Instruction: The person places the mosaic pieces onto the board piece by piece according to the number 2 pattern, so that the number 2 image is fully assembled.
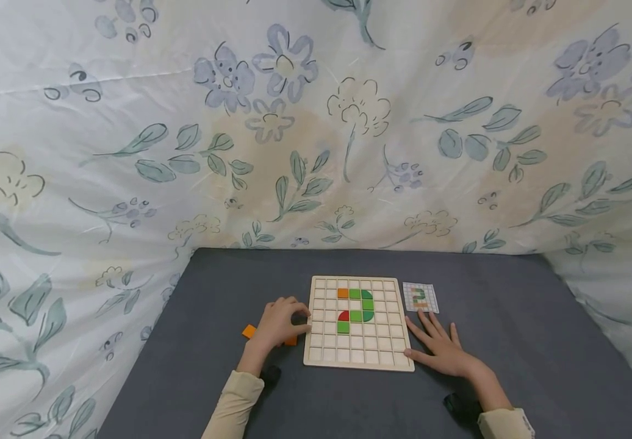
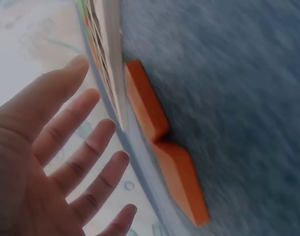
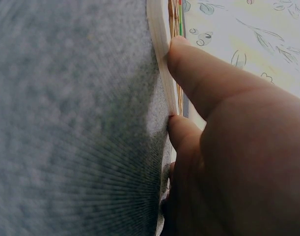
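A pale wooden grid board lies on the dark table. Set in it are green square tiles, rounded green tiles, a red rounded tile and an orange square tile. My left hand is by the board's left edge, thumb and fingers apart; the left wrist view shows nothing between them. Orange pieces lie on the cloth beside that hand. My right hand is spread along the right edge, its thumb touching the board's side.
Just right of the board lies a small printed card with a similar coloured pattern on a grid. A floral cloth hangs behind the dark grey table and along its sides.
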Available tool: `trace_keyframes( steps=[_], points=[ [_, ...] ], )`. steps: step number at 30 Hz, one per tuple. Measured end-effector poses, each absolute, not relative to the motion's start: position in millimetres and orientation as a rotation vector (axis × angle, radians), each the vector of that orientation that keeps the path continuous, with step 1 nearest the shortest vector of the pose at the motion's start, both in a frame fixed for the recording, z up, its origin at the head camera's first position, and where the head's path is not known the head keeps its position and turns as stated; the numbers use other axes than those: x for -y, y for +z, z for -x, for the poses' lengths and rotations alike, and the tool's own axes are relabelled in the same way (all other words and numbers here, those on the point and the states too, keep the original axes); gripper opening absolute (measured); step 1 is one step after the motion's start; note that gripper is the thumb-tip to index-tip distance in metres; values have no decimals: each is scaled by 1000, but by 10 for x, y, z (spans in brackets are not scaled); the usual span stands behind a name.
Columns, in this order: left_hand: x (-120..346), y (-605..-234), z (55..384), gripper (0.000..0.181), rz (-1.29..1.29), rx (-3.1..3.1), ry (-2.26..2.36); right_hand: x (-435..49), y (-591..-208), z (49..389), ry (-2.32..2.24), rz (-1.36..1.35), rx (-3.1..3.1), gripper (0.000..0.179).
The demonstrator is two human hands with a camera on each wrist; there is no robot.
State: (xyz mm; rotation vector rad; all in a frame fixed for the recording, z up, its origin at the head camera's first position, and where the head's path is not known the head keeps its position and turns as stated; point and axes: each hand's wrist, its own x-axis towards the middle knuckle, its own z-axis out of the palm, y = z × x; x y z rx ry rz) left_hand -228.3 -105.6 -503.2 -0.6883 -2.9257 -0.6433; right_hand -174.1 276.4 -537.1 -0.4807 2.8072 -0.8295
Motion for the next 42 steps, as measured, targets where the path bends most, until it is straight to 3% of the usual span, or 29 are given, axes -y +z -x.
trace_keyframes(
  steps=[42],
  points=[
    [1962,-5023,2134,25,385,2984,-673,-2775,-5420,1766,-825,453,-2791,76]
  ],
)
